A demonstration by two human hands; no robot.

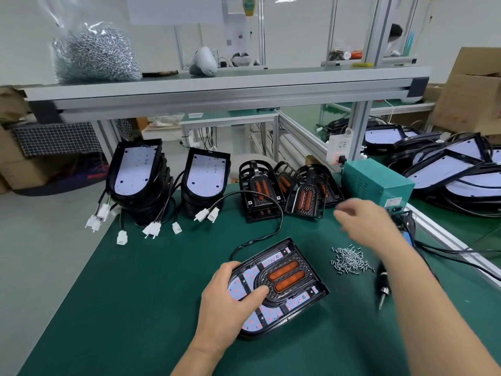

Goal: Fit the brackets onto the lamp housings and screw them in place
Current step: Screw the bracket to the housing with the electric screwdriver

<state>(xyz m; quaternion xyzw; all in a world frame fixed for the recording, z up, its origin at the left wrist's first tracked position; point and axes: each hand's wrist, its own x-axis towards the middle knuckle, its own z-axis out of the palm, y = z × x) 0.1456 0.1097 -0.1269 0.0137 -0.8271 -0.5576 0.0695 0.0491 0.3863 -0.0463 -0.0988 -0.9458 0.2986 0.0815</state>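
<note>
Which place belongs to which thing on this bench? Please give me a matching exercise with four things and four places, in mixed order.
Things:
1 loose screws
2 bag of screws
3 left hand
4 green box

Places:
A on the upper shelf
B on the lamp housing
C at the back right corner of the mat
D on the mat, just right of the housing

Pairs: 1-D, 2-A, 3-B, 4-C

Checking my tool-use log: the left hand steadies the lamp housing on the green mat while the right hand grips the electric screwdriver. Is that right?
Not quite. The head view shows the right hand holding no tool; the electric screwdriver lies on the green mat. The left hand does steady the lamp housing.
</note>
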